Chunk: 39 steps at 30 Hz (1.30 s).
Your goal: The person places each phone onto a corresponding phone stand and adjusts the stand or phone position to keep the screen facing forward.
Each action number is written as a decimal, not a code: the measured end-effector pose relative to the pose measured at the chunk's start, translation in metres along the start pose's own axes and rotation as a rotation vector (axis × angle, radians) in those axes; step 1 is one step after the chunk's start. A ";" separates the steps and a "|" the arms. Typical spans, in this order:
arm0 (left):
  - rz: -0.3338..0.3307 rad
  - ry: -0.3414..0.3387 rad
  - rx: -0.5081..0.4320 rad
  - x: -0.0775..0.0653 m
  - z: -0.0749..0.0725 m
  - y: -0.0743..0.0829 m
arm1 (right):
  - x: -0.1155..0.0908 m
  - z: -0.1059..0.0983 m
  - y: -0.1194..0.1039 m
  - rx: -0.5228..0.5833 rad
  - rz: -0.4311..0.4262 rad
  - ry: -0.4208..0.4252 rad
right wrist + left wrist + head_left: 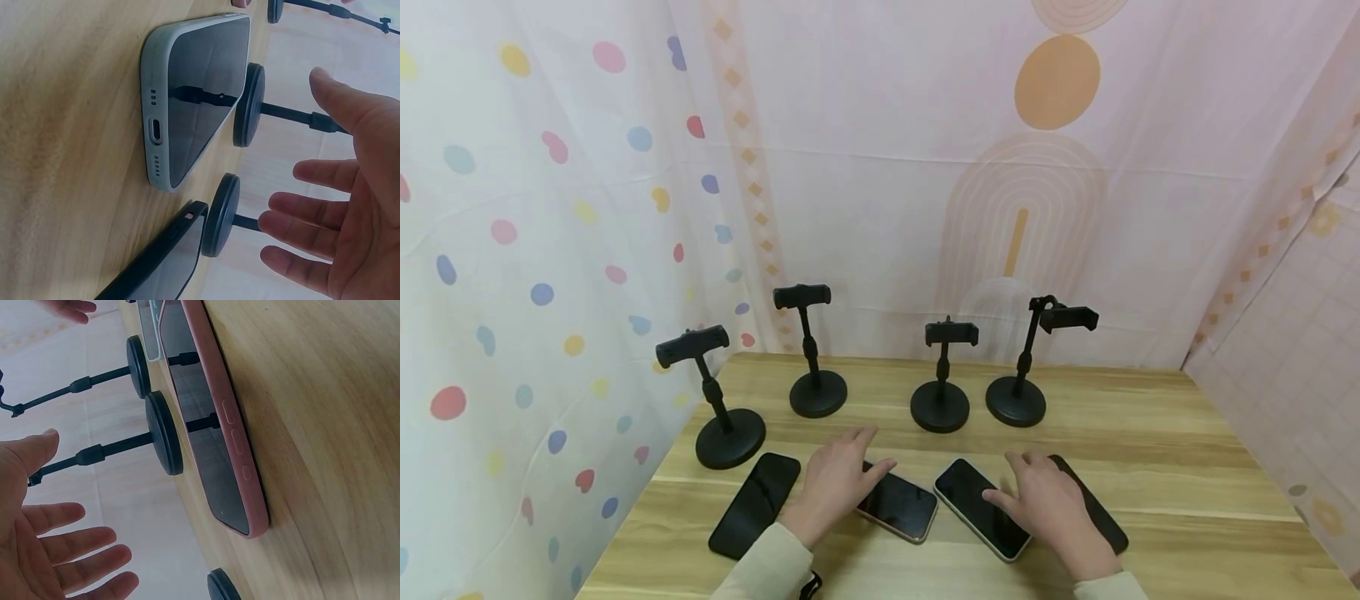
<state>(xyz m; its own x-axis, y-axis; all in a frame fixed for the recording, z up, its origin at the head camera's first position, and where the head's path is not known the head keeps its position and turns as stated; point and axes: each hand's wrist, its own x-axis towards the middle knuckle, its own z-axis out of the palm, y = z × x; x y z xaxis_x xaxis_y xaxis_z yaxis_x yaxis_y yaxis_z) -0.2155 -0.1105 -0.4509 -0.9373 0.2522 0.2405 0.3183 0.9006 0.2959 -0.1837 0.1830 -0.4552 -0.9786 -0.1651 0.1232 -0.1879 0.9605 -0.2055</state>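
Note:
My left hand (pixel 837 477) hovers with spread fingers at the left end of a phone in a pink case (pixel 901 505); it holds nothing. In the left wrist view that phone (pixel 215 425) lies flat, screen up, below the fingers. My right hand (pixel 1047 498), fingers loosely extended, hangs over the space between a phone in a pale case (pixel 981 507) and a black-cased phone (pixel 1097 512). The right wrist view shows its palm (pixel 369 206) with nothing in the grasp. Another black phone (pixel 756 505) lies left of my left hand.
Along the back stand several black phone stands with round bases: one at far left (pixel 730 437), one at back left (pixel 818 393), one in the middle (pixel 940 407), one at right (pixel 1016 401). Their clamps hold no phones. Patterned curtains (pixel 865 217) hang behind the wooden table (pixel 1187 467).

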 end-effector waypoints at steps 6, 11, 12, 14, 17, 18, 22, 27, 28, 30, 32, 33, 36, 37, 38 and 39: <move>0.015 -0.006 -0.064 0.000 -0.001 0.000 | 0.000 0.001 -0.001 0.012 0.006 -0.027; 0.032 -0.030 -0.091 0.000 -0.002 0.001 | -0.002 0.002 -0.002 0.032 0.010 -0.048; 0.034 -0.038 -0.094 0.000 -0.002 0.001 | -0.002 0.003 -0.002 0.036 0.010 -0.051; 0.048 -0.052 -0.100 0.000 -0.002 0.002 | -0.003 0.003 -0.003 0.043 0.006 -0.056; 0.071 -0.071 -0.113 0.001 -0.002 0.003 | -0.004 0.004 -0.003 0.057 0.005 -0.060; 0.078 -0.076 -0.116 0.002 -0.002 0.004 | -0.004 0.004 -0.004 0.059 0.003 -0.060; 0.094 -0.096 -0.121 0.005 -0.002 0.007 | -0.005 0.005 -0.004 0.060 -0.005 -0.057; 0.108 -0.122 -0.128 0.007 -0.003 0.009 | -0.006 0.004 -0.005 0.054 -0.010 -0.052; 0.111 -0.124 -0.136 0.007 -0.004 0.010 | -0.006 0.004 -0.006 0.057 -0.011 -0.051; 0.115 -0.127 -0.154 0.008 -0.004 0.010 | -0.006 0.004 -0.007 0.062 -0.017 -0.053; 0.120 -0.129 -0.171 0.009 -0.005 0.011 | -0.006 0.004 -0.007 0.066 -0.020 -0.061; 0.122 -0.131 -0.180 0.010 -0.005 0.011 | -0.006 0.004 -0.007 0.065 -0.021 -0.065; 0.124 -0.136 -0.194 0.012 -0.006 0.012 | -0.006 0.004 -0.007 0.068 -0.018 -0.085; 0.128 -0.135 -0.198 0.012 -0.006 0.012 | -0.006 0.005 -0.007 0.068 -0.018 -0.089; 0.131 -0.134 -0.200 0.013 -0.006 0.012 | -0.006 0.005 -0.007 0.068 -0.019 -0.091; 0.135 -0.131 -0.198 0.014 -0.007 0.013 | -0.006 0.005 -0.007 0.068 -0.020 -0.094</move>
<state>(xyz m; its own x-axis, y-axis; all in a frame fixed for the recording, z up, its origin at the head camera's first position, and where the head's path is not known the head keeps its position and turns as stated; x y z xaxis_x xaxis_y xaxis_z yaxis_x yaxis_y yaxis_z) -0.2232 -0.0980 -0.4377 -0.8906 0.4208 0.1724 0.4513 0.7719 0.4477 -0.1765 0.1758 -0.4593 -0.9776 -0.2073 0.0369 -0.2094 0.9398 -0.2699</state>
